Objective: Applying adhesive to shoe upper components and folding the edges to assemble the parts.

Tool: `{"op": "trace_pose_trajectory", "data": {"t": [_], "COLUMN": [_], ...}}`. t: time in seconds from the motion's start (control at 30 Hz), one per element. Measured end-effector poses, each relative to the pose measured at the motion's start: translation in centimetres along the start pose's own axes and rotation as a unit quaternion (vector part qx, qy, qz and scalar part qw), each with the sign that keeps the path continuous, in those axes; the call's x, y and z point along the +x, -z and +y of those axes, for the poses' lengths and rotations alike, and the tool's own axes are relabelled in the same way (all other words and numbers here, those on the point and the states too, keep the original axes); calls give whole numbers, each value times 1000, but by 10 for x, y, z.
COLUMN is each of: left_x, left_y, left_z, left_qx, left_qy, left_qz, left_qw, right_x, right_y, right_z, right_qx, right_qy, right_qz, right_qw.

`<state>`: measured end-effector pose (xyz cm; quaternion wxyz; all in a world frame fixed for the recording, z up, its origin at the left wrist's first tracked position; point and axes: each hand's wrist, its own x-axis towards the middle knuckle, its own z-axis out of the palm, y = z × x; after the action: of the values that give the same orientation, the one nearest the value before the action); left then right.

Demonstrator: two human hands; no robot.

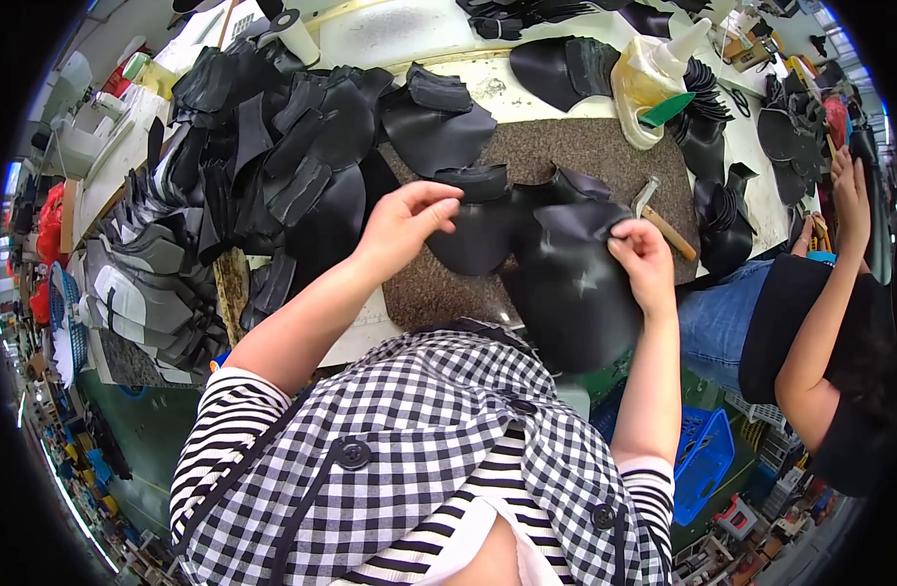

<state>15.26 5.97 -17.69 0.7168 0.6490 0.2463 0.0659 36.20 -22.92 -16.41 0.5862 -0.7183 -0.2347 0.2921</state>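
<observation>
My right hand [646,262] pinches the right edge of a large black leather piece [577,293], which hangs over the near edge of a brown speckled board [536,146]. My left hand [411,223] has its fingers curled together beside a smaller black leather piece [473,230] with a folded strip along its top. Whether anything is between those fingertips is hidden. A hammer [669,232] with a wooden handle lies on the board, just right of my right hand.
Black leather pieces [321,127] heap up at the left, with grey pieces [141,283] stacked nearer. Behind the board stands a whitish glue bottle [636,83] with a green scraper [668,109]. A co-worker's arm [821,322] is at the right, above a blue crate [704,459].
</observation>
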Motion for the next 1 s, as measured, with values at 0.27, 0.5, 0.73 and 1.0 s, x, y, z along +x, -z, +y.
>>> {"op": "trace_pose_trajectory", "data": {"t": [0.27,0.5,0.73,1.0], "left_x": [47,33,-10,-51], "left_y": [-6,12,0,1], "left_z": [-39,-5,82,96], "left_qx": [416,304,112,85], "left_qy": [-155,-73,9,-161], "left_qz": [164,41,-59,-213], "left_qw": [881,949,992,960], "right_x": [61,24,-7,-27], "right_y": [-13,-55,-134,-128], "right_z": [87,65,-61,-77], "right_qx": [-348,-346,-277,-184], "right_qy": [14,201,407,308], "right_qz": [136,227,48,17], "right_qw": [927,888,869,933]}}
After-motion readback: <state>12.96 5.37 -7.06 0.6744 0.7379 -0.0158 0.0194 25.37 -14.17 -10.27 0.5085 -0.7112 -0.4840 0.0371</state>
